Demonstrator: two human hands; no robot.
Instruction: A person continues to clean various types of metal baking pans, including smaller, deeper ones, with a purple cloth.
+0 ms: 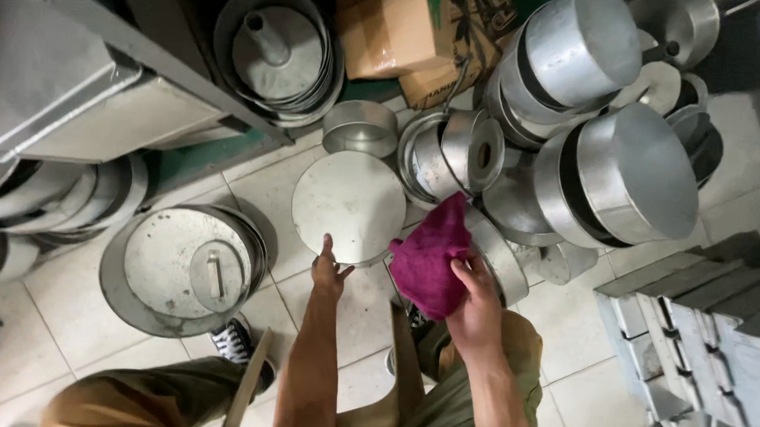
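My left hand (pixel 329 274) grips the near edge of a round flat metal disc (pixel 349 204), holding it up above the tiled floor. My right hand (pixel 476 303) is closed on a magenta cloth (pixel 429 254) bunched beside the disc's right edge. Just behind the cloth lies a metal ring-shaped pan (pixel 498 257) on its side. My legs in olive trousers and a dark sneaker (pixel 236 340) show below.
Stacked aluminium pots (pixel 621 177) and pans crowd the right and back. A large lidded pan (pixel 185 265) sits on the floor at left, a funnel-topped stack (pixel 278 51) behind, cardboard boxes (pixel 397 26) at top, metal trays (pixel 699 338) at right.
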